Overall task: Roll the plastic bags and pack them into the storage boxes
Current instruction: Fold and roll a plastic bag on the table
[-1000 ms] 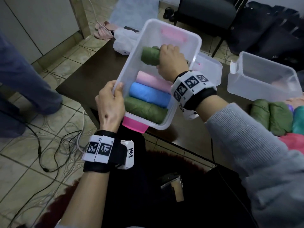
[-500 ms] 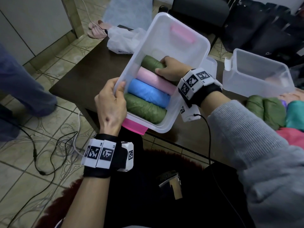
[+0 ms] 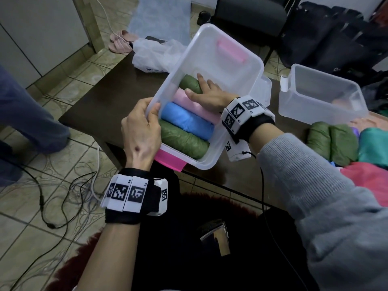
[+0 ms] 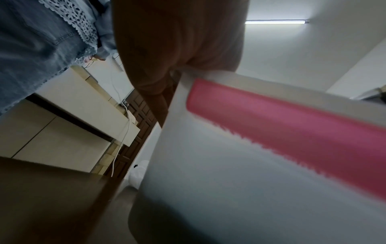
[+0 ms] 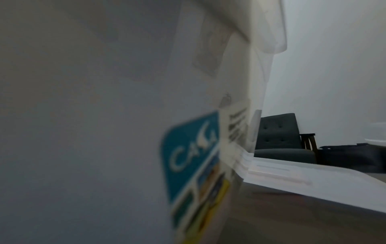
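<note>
Tiled floor with cables fills the left of the frame; a dark table [image 3: 94, 114] crosses the centre. On it sit a white bag [image 3: 156, 56] at the top, an empty box [image 3: 321, 95] at right, and loose rolls [image 3: 333, 141] at the right edge. The left hand [image 3: 139, 131] grips the rim of the tilted box [image 3: 241, 80]. The right hand [image 3: 207, 92], fingers spread flat, presses the far green roll [image 3: 190, 82] beside pink [image 3: 189, 100], blue [image 3: 184, 119] and green [image 3: 182, 141] rolls.

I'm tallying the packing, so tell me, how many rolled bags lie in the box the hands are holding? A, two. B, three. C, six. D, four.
D: the clear box holds a far green roll, a pink roll, a blue roll and a near green roll, side by side.
</note>
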A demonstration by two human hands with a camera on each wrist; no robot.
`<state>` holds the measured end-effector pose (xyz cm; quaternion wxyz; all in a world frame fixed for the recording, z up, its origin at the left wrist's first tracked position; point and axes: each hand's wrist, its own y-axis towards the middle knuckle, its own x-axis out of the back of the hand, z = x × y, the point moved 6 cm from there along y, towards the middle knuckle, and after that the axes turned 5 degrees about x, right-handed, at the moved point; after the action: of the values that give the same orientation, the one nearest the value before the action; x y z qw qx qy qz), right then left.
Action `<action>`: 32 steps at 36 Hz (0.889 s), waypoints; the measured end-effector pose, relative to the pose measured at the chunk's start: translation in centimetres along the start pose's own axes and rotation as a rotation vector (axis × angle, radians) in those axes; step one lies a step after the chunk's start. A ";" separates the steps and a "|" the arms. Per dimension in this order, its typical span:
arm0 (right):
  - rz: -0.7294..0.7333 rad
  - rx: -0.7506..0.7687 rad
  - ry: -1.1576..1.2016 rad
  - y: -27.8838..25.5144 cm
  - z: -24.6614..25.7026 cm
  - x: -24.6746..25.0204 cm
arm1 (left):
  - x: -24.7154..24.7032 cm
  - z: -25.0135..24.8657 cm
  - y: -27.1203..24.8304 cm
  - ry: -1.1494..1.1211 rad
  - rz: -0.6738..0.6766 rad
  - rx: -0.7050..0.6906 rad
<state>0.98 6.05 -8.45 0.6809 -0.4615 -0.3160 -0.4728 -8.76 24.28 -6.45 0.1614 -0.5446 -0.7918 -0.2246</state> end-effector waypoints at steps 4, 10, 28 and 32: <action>-0.300 0.182 0.228 -0.7 0.9 2.3 | -0.3 -0.6 0.4 0.012 0.027 -0.016; -0.988 0.313 0.309 -5.1 -0.5 6.2 | -0.8 -0.9 1.3 0.020 0.050 0.013; -0.568 -0.212 0.928 -4.5 -6.0 0.1 | -2.0 -0.2 3.9 0.099 0.140 0.175; -0.535 -0.196 1.002 -4.1 -6.2 -0.2 | -2.3 0.1 4.0 0.117 0.158 0.224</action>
<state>-2.92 -0.12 -9.56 0.5582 -0.1463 -0.0155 -0.8166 -4.20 23.74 -7.02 0.2845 -0.5696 -0.7558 -0.1528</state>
